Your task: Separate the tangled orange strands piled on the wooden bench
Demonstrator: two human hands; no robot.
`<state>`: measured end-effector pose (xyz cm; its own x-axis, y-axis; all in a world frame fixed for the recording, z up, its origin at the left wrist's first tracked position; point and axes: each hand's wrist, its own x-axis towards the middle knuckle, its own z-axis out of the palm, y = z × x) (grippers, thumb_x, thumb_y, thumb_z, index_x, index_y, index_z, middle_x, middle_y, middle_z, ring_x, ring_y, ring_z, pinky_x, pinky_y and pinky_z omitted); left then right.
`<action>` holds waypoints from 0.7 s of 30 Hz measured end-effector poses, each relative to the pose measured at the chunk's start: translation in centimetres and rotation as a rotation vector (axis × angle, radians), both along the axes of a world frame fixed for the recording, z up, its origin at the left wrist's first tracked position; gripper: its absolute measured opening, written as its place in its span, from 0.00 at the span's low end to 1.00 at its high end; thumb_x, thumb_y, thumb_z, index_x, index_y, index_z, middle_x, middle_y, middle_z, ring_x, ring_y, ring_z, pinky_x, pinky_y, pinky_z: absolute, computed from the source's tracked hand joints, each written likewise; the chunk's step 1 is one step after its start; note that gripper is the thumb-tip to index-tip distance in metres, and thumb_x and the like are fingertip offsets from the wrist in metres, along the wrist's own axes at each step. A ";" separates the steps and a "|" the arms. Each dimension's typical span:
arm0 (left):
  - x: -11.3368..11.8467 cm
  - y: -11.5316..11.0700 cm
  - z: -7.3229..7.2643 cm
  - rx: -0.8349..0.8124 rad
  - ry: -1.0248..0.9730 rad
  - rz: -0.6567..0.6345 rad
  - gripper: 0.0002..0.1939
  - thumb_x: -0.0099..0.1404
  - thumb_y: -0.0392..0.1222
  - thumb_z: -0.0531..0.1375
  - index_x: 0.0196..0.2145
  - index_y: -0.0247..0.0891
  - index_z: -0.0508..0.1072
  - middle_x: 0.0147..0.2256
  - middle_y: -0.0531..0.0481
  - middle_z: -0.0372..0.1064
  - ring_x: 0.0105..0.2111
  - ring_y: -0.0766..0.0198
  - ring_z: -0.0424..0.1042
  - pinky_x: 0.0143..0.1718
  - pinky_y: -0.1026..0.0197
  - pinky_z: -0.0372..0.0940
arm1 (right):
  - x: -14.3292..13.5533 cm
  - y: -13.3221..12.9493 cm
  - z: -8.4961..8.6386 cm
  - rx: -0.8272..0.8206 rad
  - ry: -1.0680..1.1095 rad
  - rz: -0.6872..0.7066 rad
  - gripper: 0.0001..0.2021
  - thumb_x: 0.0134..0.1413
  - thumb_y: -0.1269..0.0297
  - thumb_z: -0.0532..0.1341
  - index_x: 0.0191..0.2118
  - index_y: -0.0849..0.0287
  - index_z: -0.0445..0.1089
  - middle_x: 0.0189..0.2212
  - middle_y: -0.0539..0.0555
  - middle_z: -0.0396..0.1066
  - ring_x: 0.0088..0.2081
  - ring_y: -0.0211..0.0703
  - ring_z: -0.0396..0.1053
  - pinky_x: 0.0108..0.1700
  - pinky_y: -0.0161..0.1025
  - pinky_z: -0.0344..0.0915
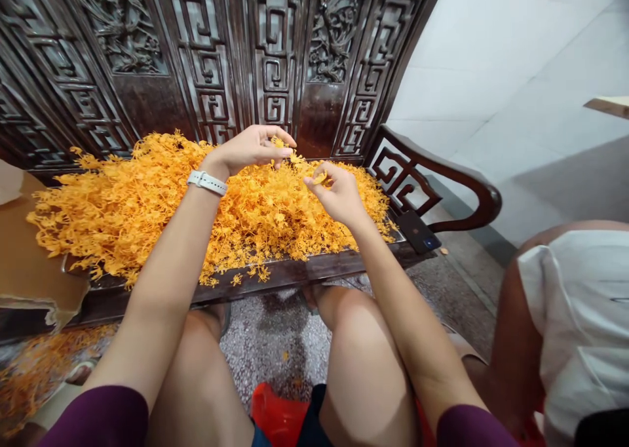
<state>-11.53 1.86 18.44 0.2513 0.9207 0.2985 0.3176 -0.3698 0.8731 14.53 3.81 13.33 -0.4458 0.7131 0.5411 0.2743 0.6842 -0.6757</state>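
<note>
A large heap of orange plastic flower-shaped pieces (147,198), with thin stems and spiky heads, covers the dark wooden bench seat. My left hand (253,149), with a pale band on its wrist, is over the middle of the heap. Its thumb and fingers are closed on an orange flower piece (278,143). To its right and slightly lower, my right hand (339,191) pinches a small orange piece (320,178) between thumb and fingers. A short gap separates the two hands.
Behind the heap rises a carved bench back (322,119); a curved armrest (472,191) bounds the right. A phone (417,231) lies at the seat's right end. Torn cardboard (39,263) is at left. Another person in white (584,303) sits at right. Orange scraps (44,368) litter the floor.
</note>
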 end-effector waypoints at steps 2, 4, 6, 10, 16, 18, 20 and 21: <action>0.0 0.1 -0.1 -0.006 -0.020 -0.032 0.22 0.59 0.48 0.77 0.49 0.40 0.82 0.31 0.46 0.79 0.33 0.59 0.81 0.32 0.58 0.72 | -0.4 -0.1 0.0 -0.167 0.181 0.068 0.17 0.62 0.50 0.69 0.31 0.52 0.65 0.28 0.49 0.66 0.33 0.43 0.62 0.42 0.45 0.63; 0.3 0.0 0.0 -0.006 -0.084 -0.085 0.29 0.54 0.44 0.80 0.52 0.38 0.81 0.38 0.43 0.82 0.42 0.56 0.84 0.41 0.58 0.76 | -0.7 -0.3 0.1 -0.308 0.331 0.138 0.16 0.60 0.47 0.70 0.34 0.51 0.68 0.30 0.49 0.67 0.34 0.42 0.65 0.41 0.44 0.65; 0.8 -0.3 0.2 0.001 -0.193 -0.125 0.32 0.56 0.47 0.79 0.56 0.38 0.79 0.46 0.40 0.83 0.50 0.54 0.83 0.47 0.58 0.77 | -0.9 -0.6 0.3 -0.385 0.411 0.166 0.15 0.58 0.48 0.71 0.37 0.51 0.71 0.34 0.50 0.70 0.38 0.43 0.70 0.44 0.44 0.69; 1.6 -1.3 1.0 -0.060 -0.438 -0.206 0.34 0.74 0.67 0.59 0.65 0.40 0.74 0.54 0.39 0.81 0.50 0.55 0.84 0.43 0.61 0.78 | -0.8 -1.1 0.7 -0.484 0.435 0.163 0.11 0.56 0.54 0.71 0.40 0.50 0.72 0.40 0.52 0.72 0.41 0.44 0.75 0.43 0.44 0.72; 2.5 -1.5 1.5 -0.121 -0.501 -0.262 0.29 0.75 0.55 0.59 0.68 0.41 0.71 0.58 0.41 0.79 0.48 0.56 0.84 0.49 0.54 0.79 | -0.7 -1.0 0.7 -0.593 0.522 0.238 0.11 0.53 0.57 0.71 0.41 0.50 0.74 0.40 0.50 0.72 0.32 0.37 0.68 0.40 0.43 0.72; 2.9 -1.3 1.3 -0.091 -0.401 -0.236 0.29 0.68 0.40 0.66 0.66 0.42 0.73 0.58 0.41 0.79 0.46 0.56 0.84 0.49 0.54 0.79 | -0.7 -0.9 0.7 -0.588 0.525 0.253 0.11 0.54 0.54 0.71 0.39 0.50 0.74 0.38 0.49 0.72 0.30 0.36 0.64 0.37 0.42 0.70; 3.3 -0.9 1.2 -0.035 -0.305 -0.184 0.29 0.65 0.34 0.69 0.63 0.41 0.75 0.54 0.41 0.80 0.43 0.58 0.84 0.45 0.56 0.79 | -0.7 -0.7 0.6 -0.538 0.475 0.248 0.11 0.54 0.53 0.72 0.38 0.51 0.75 0.36 0.49 0.71 0.30 0.37 0.63 0.36 0.42 0.68; 3.5 -0.7 1.1 0.001 -0.270 -0.137 0.26 0.65 0.35 0.70 0.60 0.40 0.76 0.50 0.42 0.81 0.41 0.59 0.83 0.43 0.57 0.79 | -0.7 -0.7 0.6 -0.492 0.440 0.236 0.11 0.54 0.53 0.72 0.37 0.50 0.74 0.35 0.49 0.70 0.31 0.38 0.63 0.38 0.42 0.68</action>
<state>-7.99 1.19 19.57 0.2852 0.8832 0.3723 0.0212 -0.3941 0.9188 13.83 3.14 13.89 -0.4323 0.8326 0.3463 -0.2140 0.2783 -0.9363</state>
